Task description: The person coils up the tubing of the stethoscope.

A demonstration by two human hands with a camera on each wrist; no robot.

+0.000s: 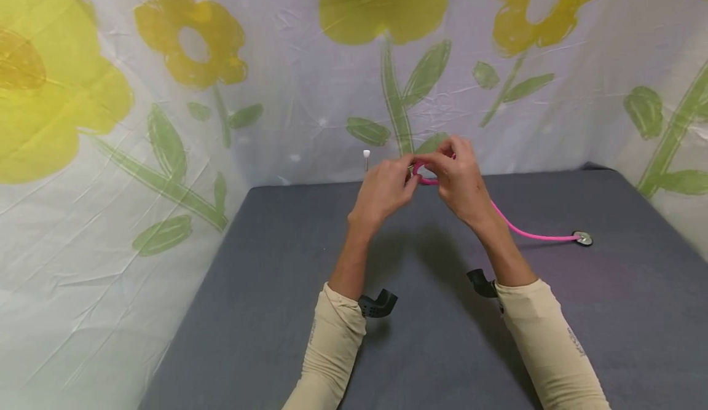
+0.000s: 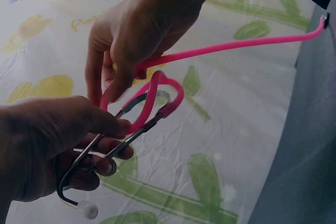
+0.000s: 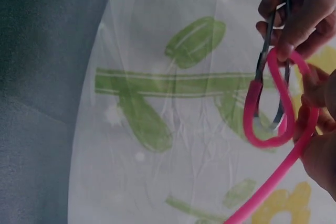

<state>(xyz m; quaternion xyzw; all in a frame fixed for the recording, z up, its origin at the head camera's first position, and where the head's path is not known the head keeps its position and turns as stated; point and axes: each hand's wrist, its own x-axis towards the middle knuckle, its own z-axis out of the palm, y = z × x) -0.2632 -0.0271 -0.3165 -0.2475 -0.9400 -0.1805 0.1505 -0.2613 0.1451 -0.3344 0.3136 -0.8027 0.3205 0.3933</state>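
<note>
Apparently, a pink stethoscope within left hand and right hand alike.

Pale sheeting bears yellow flowers; the tabletop is grey.

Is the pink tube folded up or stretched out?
Partly folded: the pink tube loops at the left hand, while the rest runs unlooped to the metal chest piece.

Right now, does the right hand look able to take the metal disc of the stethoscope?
Probably yes: nothing seems to stand between the right hand and the metal disc, but the hand holds the pink tube and may need to release it first.
</note>
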